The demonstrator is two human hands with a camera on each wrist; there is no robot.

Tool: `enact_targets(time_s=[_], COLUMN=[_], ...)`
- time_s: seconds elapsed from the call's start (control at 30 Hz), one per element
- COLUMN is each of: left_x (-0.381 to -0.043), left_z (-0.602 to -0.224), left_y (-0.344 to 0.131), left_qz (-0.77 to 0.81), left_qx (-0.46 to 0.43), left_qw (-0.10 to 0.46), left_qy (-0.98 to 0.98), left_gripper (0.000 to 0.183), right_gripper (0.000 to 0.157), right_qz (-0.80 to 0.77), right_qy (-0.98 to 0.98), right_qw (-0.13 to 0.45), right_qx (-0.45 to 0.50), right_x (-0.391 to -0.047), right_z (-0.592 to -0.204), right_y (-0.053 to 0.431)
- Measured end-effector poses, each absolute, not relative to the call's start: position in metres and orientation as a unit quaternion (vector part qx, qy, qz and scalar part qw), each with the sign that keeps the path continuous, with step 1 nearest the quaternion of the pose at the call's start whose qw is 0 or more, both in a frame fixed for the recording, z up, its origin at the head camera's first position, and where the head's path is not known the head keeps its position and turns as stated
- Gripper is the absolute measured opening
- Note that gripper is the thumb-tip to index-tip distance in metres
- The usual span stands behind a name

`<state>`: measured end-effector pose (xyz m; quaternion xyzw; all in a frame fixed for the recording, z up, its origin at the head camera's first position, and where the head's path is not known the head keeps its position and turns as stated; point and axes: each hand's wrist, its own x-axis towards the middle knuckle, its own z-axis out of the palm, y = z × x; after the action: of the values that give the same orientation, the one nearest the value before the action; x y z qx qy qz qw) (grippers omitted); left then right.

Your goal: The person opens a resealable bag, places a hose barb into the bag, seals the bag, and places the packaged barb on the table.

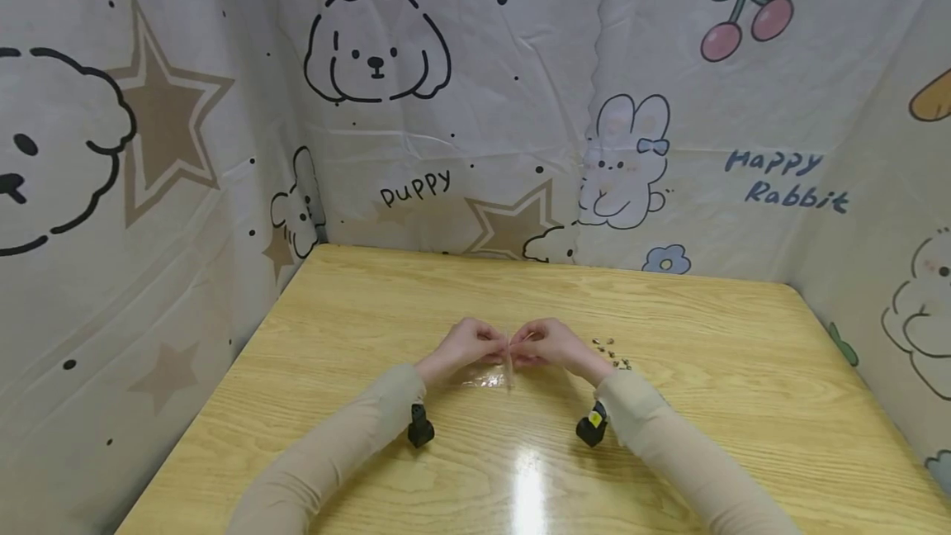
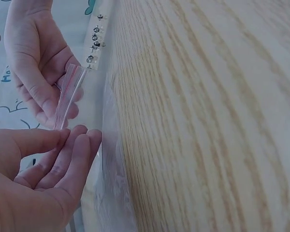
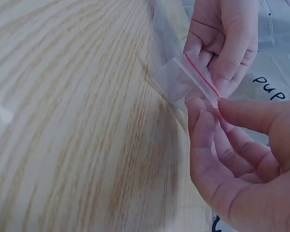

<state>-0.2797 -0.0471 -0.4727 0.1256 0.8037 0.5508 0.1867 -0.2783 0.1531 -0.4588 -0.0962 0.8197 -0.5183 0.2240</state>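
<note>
Both hands meet near the middle of the table over a small clear zip bag (image 3: 182, 76) with a red line along its seal. My left hand (image 1: 470, 343) pinches one end of the seal edge between thumb and fingers. At the other end, my right hand (image 1: 553, 345) pinches the same edge with thumb and fingertips. The bag's body hangs below the seal, as the right wrist view shows. Under the left hand, clear plastic (image 1: 486, 380) lies on the wood. Several small shiny metal pieces (image 1: 611, 352) lie just right of the right hand.
The wooden table (image 1: 371, 304) has a patterned curtain (image 1: 475, 130) behind it and along both sides. A black wrist camera (image 1: 420, 429) hangs under the left sleeve, another camera (image 1: 592, 429) under the right. Light reflects off the tabletop near the front.
</note>
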Motion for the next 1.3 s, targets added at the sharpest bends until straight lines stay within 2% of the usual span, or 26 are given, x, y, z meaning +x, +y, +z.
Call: enact_targets(time_s=[0.33,0.63,1.0,1.3], left_x=[-0.2789,-0.2786,-0.2787,-0.2782], left_z=[-0.4706,-0.4728,-0.4742,-0.4718], left_y=[-0.0448,-0.0426,-0.0399,-0.0404], left_qz=[0.528,0.558,0.554,0.555], left_qx=[0.124,0.118,0.105,0.092], left_qw=[0.178,0.189,0.199,0.212], left_qy=[0.821,0.8,0.801,0.799], left_gripper=[0.019,0.017,0.017,0.017], right_gripper=[0.022,0.02,0.019,0.02], right_qz=[-0.507,-0.528,-0.514,-0.527], right_qy=[0.829,0.814,0.829,0.819], right_qw=[0.216,0.229,0.2,0.212], right_qx=[-0.098,-0.077,-0.086,-0.082], right_x=[-0.2756,-0.2756,-0.2735,-0.2747], right_z=[-0.4567,-0.4571,-0.4565,-0.4595], right_y=[0.1518,0.1512,0.1521,0.1545])
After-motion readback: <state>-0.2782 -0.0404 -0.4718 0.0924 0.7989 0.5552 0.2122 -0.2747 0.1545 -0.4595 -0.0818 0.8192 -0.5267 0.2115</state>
